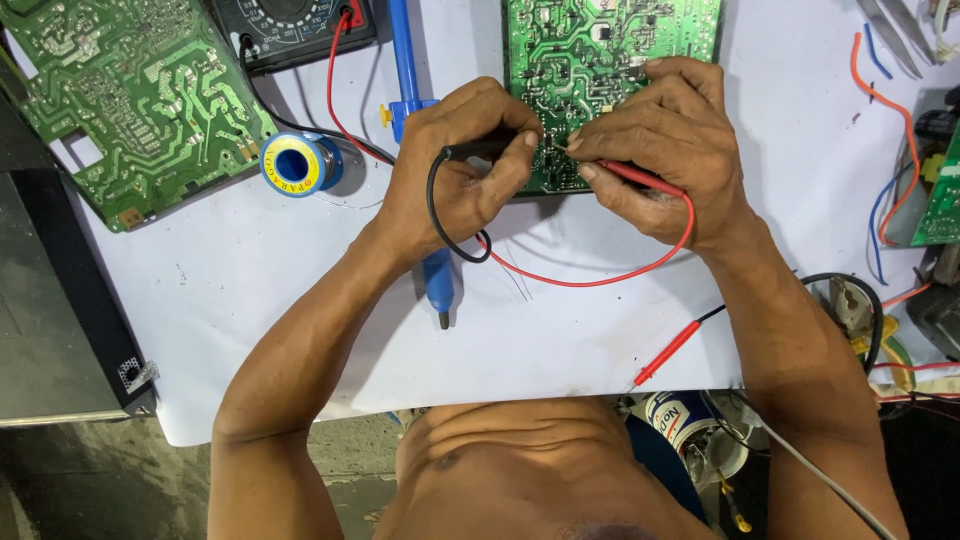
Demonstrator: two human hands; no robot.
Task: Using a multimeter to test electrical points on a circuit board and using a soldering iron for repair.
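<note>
In the head view, a black probe (487,150) is gripped by the closed fingers of the left hand (455,170), and a red probe (640,178) is gripped by the closed fingers of the right hand (655,150). Both probe tips are pressed on the green circuit board (600,50), which lies on the white desk (250,290) directly under and beyond the fingertips. A black lead (432,205) is looped below the left fingers, and a red lead (600,278) is curved below the right fingers. A blue desoldering pump (420,110) is seen passing under the left hand. To the left of the left fingers a solder spool (295,165) is placed, and beyond it a second green board (130,90) and a multimeter (290,25) are seen.
</note>
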